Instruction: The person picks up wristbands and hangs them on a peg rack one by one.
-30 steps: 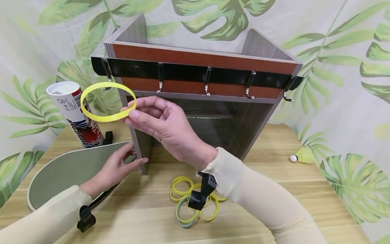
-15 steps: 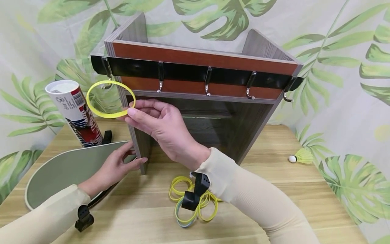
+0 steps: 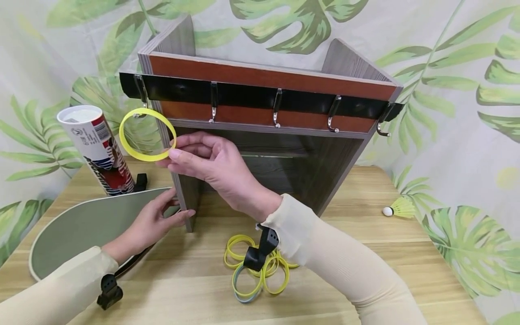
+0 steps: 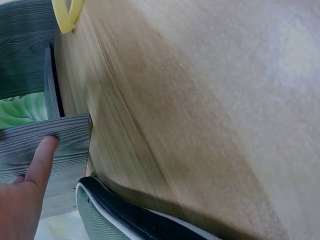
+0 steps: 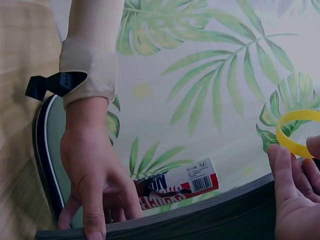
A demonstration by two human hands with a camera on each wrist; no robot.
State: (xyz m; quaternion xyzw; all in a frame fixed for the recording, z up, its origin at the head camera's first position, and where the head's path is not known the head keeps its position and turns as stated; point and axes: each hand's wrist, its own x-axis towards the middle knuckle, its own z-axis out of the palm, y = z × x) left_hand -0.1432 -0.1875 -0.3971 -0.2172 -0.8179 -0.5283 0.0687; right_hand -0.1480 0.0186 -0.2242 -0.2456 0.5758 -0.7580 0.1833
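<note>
My right hand (image 3: 221,169) pinches a yellow wristband (image 3: 127,143) between thumb and fingers. The band's upper rim overlaps the leftmost hook (image 3: 141,88) of the black hook rail (image 3: 245,92) in the head view; whether they touch I cannot tell. The rail runs across the front of a grey wooden shelf unit (image 3: 339,167). Low down, my left hand (image 3: 156,221) grips the shelf's left side panel (image 3: 184,198), thumb across its front edge and fingers on its outer side. In the right wrist view the same wristband (image 5: 287,142) is partly cut off by the frame edge.
Several yellow bands, one with blue-grey, lie in a pile (image 3: 243,295) on the wooden table (image 3: 195,280). A shuttlecock tube (image 3: 97,144) stands at the left, behind a grey-green racket case (image 3: 85,230). At the right lies a yellow shuttlecock (image 3: 402,208).
The wristband has turned from a flat oval to a rounder outline beside the leftmost hook. My right forearm has shifted slightly left; my left hand stays on the panel.
</note>
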